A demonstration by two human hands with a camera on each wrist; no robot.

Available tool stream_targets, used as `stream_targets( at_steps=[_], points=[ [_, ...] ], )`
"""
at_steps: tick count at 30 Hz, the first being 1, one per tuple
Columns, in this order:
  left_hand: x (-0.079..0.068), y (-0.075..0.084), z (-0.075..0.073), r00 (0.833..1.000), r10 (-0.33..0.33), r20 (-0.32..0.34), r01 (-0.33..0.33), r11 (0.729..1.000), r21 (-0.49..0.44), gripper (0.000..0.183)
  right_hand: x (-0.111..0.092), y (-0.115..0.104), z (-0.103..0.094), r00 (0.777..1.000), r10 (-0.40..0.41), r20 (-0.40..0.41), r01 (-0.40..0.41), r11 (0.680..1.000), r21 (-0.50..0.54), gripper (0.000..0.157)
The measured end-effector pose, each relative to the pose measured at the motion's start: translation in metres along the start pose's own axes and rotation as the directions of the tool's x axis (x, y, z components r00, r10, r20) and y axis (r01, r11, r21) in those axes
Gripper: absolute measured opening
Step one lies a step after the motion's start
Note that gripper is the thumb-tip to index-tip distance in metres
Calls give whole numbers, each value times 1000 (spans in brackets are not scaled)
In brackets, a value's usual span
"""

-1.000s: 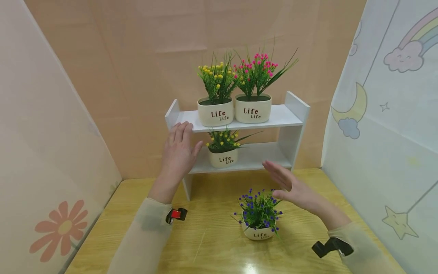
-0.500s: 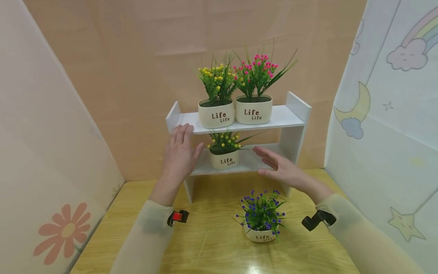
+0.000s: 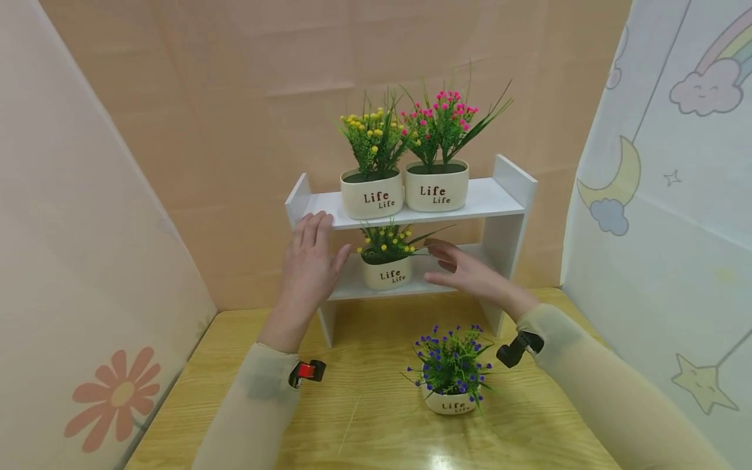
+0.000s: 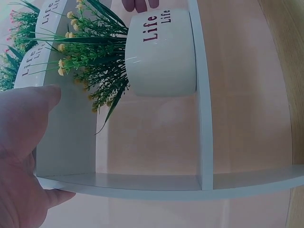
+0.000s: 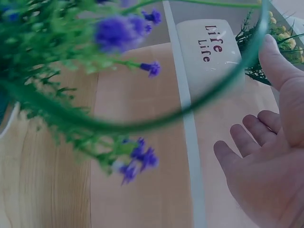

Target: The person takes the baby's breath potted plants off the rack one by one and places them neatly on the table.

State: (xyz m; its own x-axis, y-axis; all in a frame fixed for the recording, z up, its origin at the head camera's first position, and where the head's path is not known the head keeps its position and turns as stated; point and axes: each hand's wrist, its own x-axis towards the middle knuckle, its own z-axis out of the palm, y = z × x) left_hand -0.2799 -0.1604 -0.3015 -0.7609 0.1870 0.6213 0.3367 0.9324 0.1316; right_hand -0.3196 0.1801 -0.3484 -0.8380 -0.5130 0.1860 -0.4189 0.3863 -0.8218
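Observation:
My left hand [image 3: 308,267] holds the left front corner of a white two-tier shelf [image 3: 496,205], its thumb on the inner side and a finger outside the side panel in the left wrist view. On the lower tier stands a cream "Life" flowerpot [image 3: 389,274] with small yellow flowers. Right of that pot, my right hand [image 3: 467,271] reaches in front of the lower tier with thumb and fingers apart and nothing between them. In the right wrist view the palm [image 5: 266,175] faces the camera, and a gap shows between its fingers and the pot.
Two cream pots stand side by side on the upper tier, one with yellow flowers [image 3: 373,196], one with pink [image 3: 437,189]. A purple-flowered pot [image 3: 451,401] sits on the wooden table [image 3: 346,385] in front, below my right forearm. Printed cloth walls [image 3: 675,261] enclose the sides.
My right hand has moved left and slightly up, from above the purple-flowered pot to beside the lower-tier flowerpot. The left hand stays at the shelf corner.

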Motion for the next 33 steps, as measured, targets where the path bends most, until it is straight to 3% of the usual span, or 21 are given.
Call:
stream_targets(
  at_steps=[14, 23, 33],
  points=[
    [-1, -2, -1, 1000, -14, 16, 14, 1000, -11, 70, 35, -1, 8, 999, 27, 18, -28, 998, 59, 90],
    [3, 1, 1, 999, -27, 43, 28, 999, -17, 71, 46, 2, 13, 998, 66, 20, -67, 995, 74, 98],
    [3, 0, 1, 1000, -7, 21, 7, 1000, 0, 70, 61, 5, 21, 996, 69, 49, -74, 992, 106, 103]
  ],
)
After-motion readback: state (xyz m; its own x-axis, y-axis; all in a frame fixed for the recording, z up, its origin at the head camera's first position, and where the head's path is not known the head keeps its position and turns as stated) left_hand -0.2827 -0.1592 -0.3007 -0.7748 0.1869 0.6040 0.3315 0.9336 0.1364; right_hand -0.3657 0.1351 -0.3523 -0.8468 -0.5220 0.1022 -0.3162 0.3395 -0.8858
